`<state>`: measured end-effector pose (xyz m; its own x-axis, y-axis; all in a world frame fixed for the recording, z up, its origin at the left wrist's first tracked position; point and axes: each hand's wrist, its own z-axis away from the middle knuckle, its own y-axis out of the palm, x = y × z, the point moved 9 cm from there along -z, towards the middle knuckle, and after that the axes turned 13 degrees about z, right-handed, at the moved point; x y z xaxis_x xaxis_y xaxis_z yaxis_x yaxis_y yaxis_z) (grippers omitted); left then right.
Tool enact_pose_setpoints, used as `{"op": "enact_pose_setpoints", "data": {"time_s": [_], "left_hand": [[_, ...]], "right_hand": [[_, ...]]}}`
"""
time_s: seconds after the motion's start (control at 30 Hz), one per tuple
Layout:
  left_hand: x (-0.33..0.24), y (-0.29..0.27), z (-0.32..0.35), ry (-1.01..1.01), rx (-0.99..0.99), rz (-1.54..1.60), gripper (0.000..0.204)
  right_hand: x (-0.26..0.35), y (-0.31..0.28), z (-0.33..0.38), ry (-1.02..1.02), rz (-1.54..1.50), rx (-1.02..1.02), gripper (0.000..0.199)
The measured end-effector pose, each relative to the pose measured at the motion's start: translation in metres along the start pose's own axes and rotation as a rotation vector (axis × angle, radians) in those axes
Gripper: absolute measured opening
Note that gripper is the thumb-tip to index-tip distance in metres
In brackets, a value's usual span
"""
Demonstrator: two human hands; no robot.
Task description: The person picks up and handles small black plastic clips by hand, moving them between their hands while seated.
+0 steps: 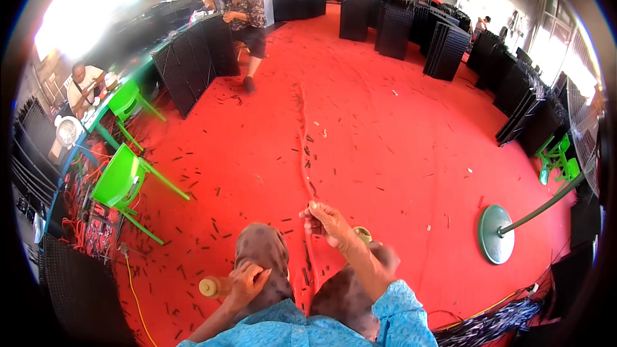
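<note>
The two hands are well apart: the left hand [247,283], fingers curled, lies against the left trouser leg [262,249] just beside a tan round-ended object [209,287]. The right hand [326,223] is raised above the red carpet [385,154], fingers bent toward the thumb; whether either grips anything, I cannot tell.

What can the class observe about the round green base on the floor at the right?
The round green base is a smooth disc with a slight sheen; it looks hard, though metal or plastic cannot be told. A green pole rises from near its middle toward the upper right, looking curved in this wide view. The base rests on the red floor covering.
</note>
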<state>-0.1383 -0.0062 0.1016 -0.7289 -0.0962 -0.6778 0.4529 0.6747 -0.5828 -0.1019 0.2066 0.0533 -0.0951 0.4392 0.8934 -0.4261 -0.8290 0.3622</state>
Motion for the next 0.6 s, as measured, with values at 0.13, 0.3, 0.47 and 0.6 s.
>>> {"op": "enact_pose_setpoints", "data": {"time_s": [0.13, 0.3, 0.47, 0.6], "left_hand": [[0.002, 0.002, -0.001, -0.049, 0.038, -0.04, 0.018], [-0.003, 0.006, -0.009, -0.03, 0.03, -0.07, 0.018], [0.006, 0.014, -0.017, -0.073, 0.058, -0.114, 0.019], [0.006, 0.021, -0.024, -0.069, 0.099, -0.101, 0.018]], "right_hand": [[0.011, -0.013, -0.031, -0.012, 0.132, 0.025, 0.029], [-0.037, -0.045, -0.057, 0.103, 0.136, -0.013, 0.025], [-0.021, -0.007, -0.061, 0.009, 0.218, 0.111, 0.027], [-0.004, -0.006, -0.061, -0.036, 0.229, 0.077, 0.032]]}}
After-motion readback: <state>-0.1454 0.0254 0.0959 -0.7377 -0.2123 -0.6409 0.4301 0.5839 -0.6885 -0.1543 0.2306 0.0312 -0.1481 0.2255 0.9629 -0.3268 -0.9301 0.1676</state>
